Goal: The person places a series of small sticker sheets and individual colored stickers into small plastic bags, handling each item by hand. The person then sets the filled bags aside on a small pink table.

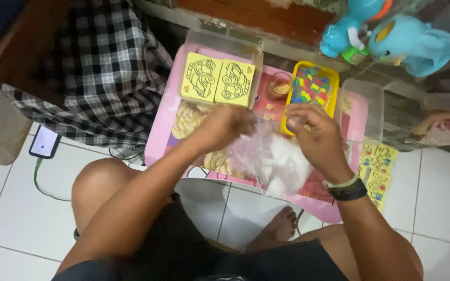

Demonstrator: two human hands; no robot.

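Pink table (167, 112) fills the middle; at twelve o'clock on it lie two yellow cards (217, 80), at one o'clock a yellow tray (333, 78) of coloured pieces. Clear plastic bags (274, 161) sit at centre, left hand (225, 125) and right hand (316, 132) both closed, pinching them.

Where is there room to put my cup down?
The pink table is crowded: yellow cards, yellow tray, and clear bags under the left hand and right hand. Bare white floor tiles lie left of the knee, below the phone.
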